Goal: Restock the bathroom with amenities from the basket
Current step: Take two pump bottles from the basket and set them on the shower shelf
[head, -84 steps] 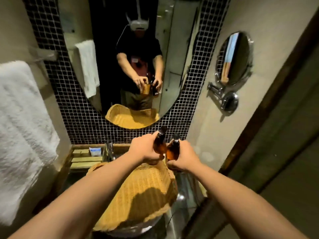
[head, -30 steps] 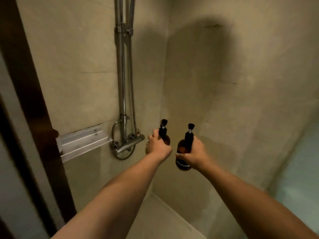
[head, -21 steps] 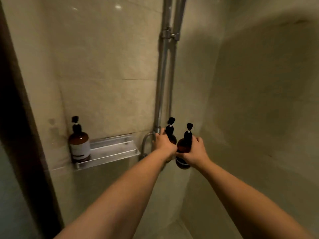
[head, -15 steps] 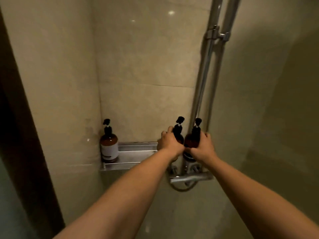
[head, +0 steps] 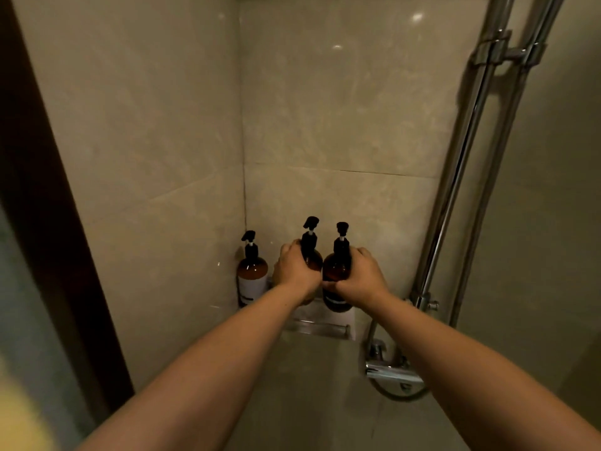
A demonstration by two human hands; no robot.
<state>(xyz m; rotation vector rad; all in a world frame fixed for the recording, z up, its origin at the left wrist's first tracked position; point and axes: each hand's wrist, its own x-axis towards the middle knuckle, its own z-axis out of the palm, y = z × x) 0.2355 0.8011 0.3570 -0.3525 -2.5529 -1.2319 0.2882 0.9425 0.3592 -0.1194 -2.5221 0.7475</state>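
Left grip (head: 297, 271) and right grip (head: 359, 276) carried clasped bottles (head: 336, 268) onto shelf (head: 320, 328), seemingly.

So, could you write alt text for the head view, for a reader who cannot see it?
The left hand grips an amber pump bottle and the right hand a second bottle, both at a metal shower shelf where a third bottle stands in the tiled corner. Chrome shower pipes rise at the right.

Left hand (head: 296, 271) beside right hand (head: 359, 280), outstretched.
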